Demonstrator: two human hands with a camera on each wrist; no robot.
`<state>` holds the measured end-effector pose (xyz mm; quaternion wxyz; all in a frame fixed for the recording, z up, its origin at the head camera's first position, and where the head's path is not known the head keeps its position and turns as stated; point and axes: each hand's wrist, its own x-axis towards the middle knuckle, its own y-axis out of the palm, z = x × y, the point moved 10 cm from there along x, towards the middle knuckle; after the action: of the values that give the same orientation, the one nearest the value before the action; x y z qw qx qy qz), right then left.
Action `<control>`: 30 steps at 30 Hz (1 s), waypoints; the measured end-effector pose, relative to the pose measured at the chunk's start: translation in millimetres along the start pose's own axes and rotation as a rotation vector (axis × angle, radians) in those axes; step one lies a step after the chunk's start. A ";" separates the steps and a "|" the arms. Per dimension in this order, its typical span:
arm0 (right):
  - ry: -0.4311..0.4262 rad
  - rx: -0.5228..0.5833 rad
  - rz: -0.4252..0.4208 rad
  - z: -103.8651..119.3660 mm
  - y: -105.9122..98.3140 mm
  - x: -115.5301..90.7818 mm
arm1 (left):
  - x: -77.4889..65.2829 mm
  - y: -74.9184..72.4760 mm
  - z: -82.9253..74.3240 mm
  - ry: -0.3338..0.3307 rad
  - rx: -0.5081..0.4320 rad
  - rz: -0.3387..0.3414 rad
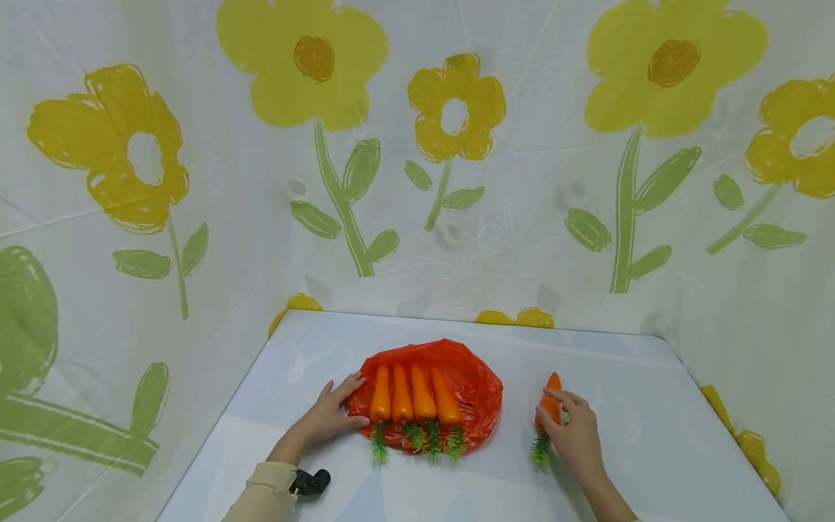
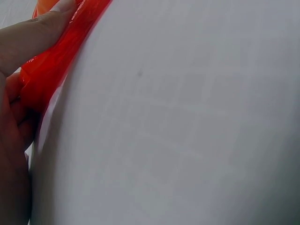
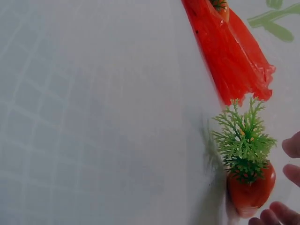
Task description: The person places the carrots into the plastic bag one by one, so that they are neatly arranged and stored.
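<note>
Several toy carrots (image 1: pixel 422 395) with green plastic leaves lie side by side on a flattened red plastic bag (image 1: pixel 481 391). My left hand (image 1: pixel 331 415) rests at the bag's left edge, fingers spread; in the left wrist view its thumb lies over the red plastic. Off to the right, a single carrot (image 1: pixel 554 384) lies on the table, its tip pointing away and its leaves toward me. My right hand (image 1: pixel 577 435) is over this carrot, thumb and fingers extended around it. In the right wrist view, gaps show between some fingertips and the carrot (image 3: pixel 251 187).
The pale table (image 1: pixel 496 486) carries the bag and carrots. A curtain (image 1: pixel 522 246) printed with yellow flowers hangs behind the table and along its sides. A black object (image 1: pixel 312 482) shows at the left sleeve cuff.
</note>
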<state>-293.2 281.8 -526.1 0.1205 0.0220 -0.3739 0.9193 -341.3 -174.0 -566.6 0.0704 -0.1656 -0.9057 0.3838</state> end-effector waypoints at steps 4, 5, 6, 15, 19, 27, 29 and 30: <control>0.024 0.017 0.039 -6.3 3.7 0.0 | -0.5 0.2 -0.3 -0.004 0.003 0.002; 0.033 0.022 0.051 -7.9 4.7 -0.2 | -0.5 0.5 -0.2 -0.008 0.005 0.006; 0.041 0.028 0.061 -9.3 5.6 -0.4 | -0.6 0.7 -0.1 -0.011 0.004 0.007; 0.060 0.021 0.131 -11.9 11.5 -0.8 | -1.5 0.3 -0.4 -0.005 0.005 0.007; 0.073 -0.003 0.147 -14.0 13.0 -1.4 | -1.5 1.1 2.8 -0.016 0.010 0.006; 0.084 0.000 0.148 -18.2 14.6 -0.7 | 1.0 2.6 6.0 -0.024 -0.006 0.006; 0.085 0.000 0.144 -19.2 14.8 0.0 | 1.4 2.3 5.8 -0.020 -0.007 0.002; 0.083 -0.001 0.141 -19.6 14.8 0.3 | 1.5 2.4 5.9 -0.020 -0.007 0.003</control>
<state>-296.0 285.2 -550.2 0.0710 -0.0426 -0.3699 0.9254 -343.6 -175.9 -572.4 0.0602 -0.1635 -0.9074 0.3825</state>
